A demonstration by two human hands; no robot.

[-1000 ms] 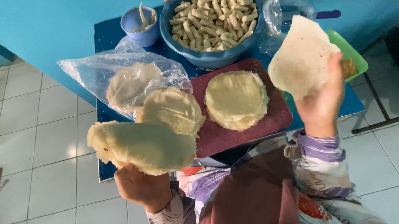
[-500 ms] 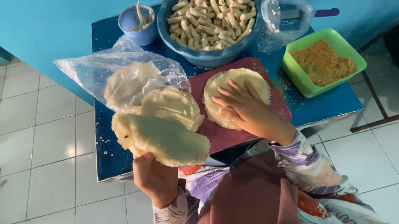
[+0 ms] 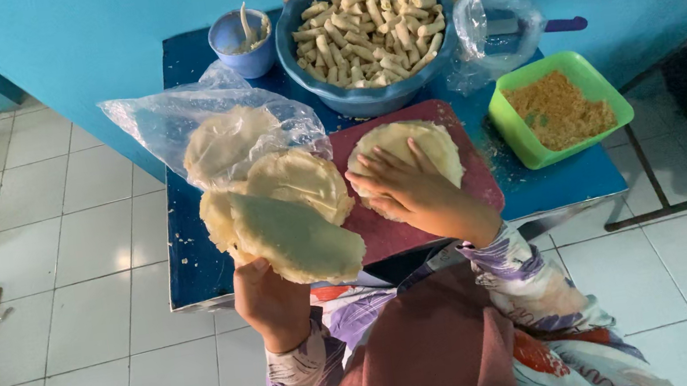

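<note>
Under right hand [image 3: 403,189]: wrapper [image 3: 425,142].

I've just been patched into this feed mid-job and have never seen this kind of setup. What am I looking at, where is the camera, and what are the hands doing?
There is no machine here: a person works with two bare hands, and the single camera sits on their head, looking down. The left hand holds up a stack of thin, pale round wrappers. The right hand lies flat, fingers spread, on one wrapper laid out on a dark red board. Both sit on a small blue table. Further back stand a big blue bowl full of small rolled pieces, a small blue cup, a green tub of brown crumbs, and a clear plastic bag with more wrappers. The floor is white tile.
</note>
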